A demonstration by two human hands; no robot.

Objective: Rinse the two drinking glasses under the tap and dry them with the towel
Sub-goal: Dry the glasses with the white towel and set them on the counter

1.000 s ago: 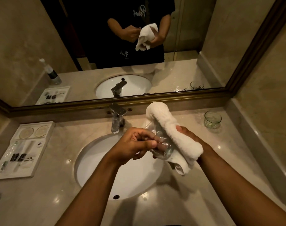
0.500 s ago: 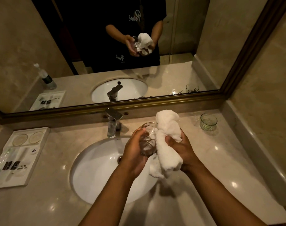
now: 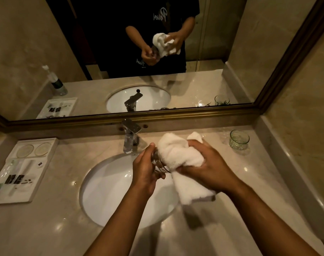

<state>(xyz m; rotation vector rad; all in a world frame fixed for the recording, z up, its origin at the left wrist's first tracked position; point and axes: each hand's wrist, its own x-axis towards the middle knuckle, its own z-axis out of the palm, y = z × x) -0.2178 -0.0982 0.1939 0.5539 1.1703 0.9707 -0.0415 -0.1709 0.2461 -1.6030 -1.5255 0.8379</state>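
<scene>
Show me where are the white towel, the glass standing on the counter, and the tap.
white towel (image 3: 177, 150): head view, bunched upper part.
glass on the counter (image 3: 239, 140): head view, its side wall.
tap (image 3: 128, 143): head view, its upright body.

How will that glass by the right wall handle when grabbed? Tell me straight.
The glass looks short and wide, standing upright on the counter, so it probably won't tip easily. Being clear glass, it is likely rigid, fragile and perhaps slippery; whether it is still wet can't be told.
</scene>
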